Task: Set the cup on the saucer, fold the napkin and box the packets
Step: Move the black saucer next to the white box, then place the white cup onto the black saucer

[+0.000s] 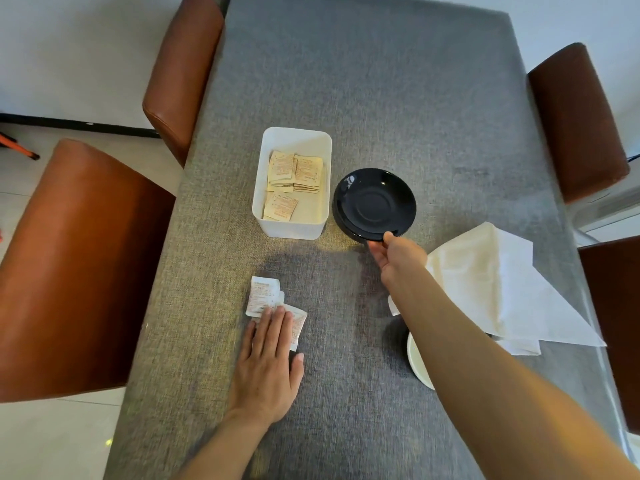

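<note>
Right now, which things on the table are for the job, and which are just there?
For the job: black saucer, cup (mostly hidden by the arm), napkin, loose packets, white box holding more packets.
Just there: brown chairs, grey tablecloth.

Print on the packets, none of it legible.

Packets under my left hand (265, 375) on the table: packets (264, 296) are white w/ reddish-brown print, too small & blurred to read. Packets in the box (277, 233): boxed packets (296, 171) are tan w/ the same sort of reddish lines, also unreadable. No brand, nos. or signs I can make out on anything else.
</note>
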